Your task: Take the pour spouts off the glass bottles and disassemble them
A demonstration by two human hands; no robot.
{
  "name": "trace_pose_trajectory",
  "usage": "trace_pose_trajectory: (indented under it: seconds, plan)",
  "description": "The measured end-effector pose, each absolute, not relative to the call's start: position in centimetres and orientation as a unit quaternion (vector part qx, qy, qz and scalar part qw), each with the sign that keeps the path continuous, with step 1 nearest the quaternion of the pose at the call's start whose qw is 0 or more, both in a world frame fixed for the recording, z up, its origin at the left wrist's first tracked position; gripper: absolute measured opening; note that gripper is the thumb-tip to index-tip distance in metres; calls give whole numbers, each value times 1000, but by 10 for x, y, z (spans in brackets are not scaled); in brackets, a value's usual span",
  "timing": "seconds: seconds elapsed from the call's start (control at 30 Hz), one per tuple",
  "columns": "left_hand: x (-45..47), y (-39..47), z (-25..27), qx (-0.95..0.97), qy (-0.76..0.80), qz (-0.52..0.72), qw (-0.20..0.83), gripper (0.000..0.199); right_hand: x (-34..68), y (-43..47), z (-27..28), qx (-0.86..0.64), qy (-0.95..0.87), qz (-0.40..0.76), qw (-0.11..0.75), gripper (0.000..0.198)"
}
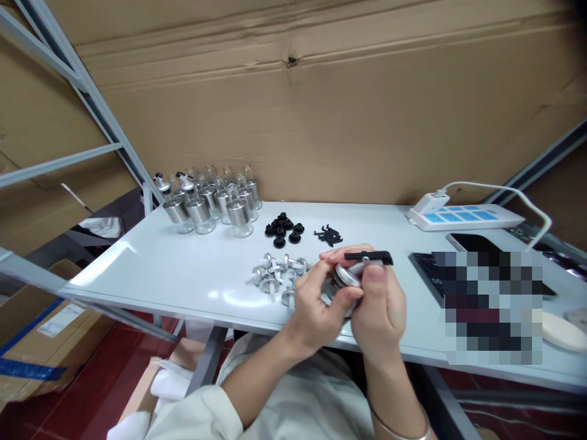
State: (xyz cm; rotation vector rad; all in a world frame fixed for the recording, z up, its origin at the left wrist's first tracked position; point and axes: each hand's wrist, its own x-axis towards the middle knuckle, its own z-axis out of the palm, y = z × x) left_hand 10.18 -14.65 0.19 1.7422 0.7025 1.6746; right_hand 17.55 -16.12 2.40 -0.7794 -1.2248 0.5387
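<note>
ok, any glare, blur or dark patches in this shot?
All head view: glare on the table, at left and near the front edge; top right corner darkened; pixelated block hides parts of the phones; silver parts look soft, held cap reads clearer.

**Surface [183,269] layout**

Bottles [222,198] are standing back left. Stoppers [280,231] are lying right of them, levers [330,234] further right. Spouts [271,284] are lying in front of stoppers. Power strip [463,217] is sitting back right, phones [477,242] in front.
</note>
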Motion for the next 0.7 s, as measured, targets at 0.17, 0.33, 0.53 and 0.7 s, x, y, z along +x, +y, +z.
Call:
trace_pose_trajectory:
  seconds: [0.17, 0.33, 0.53, 0.7]
  plan:
    - [106, -150, -4, 643, 265, 633, 340, 44, 184, -164, 28, -410, -509, 315, 688, 30]
    - [107, -150, -4, 661, 235, 639, 314, 43, 186, -159, 38, -394, -429, 398, 708, 31]
    - [105, -151, 0, 668, 249, 629, 309, 40, 199, -155, 44, -313, -393, 475, 722, 25]
    - [94, -163, 4, 676, 235, 633, 296, 38, 214, -151, 26, -270, -381, 503, 728, 24]
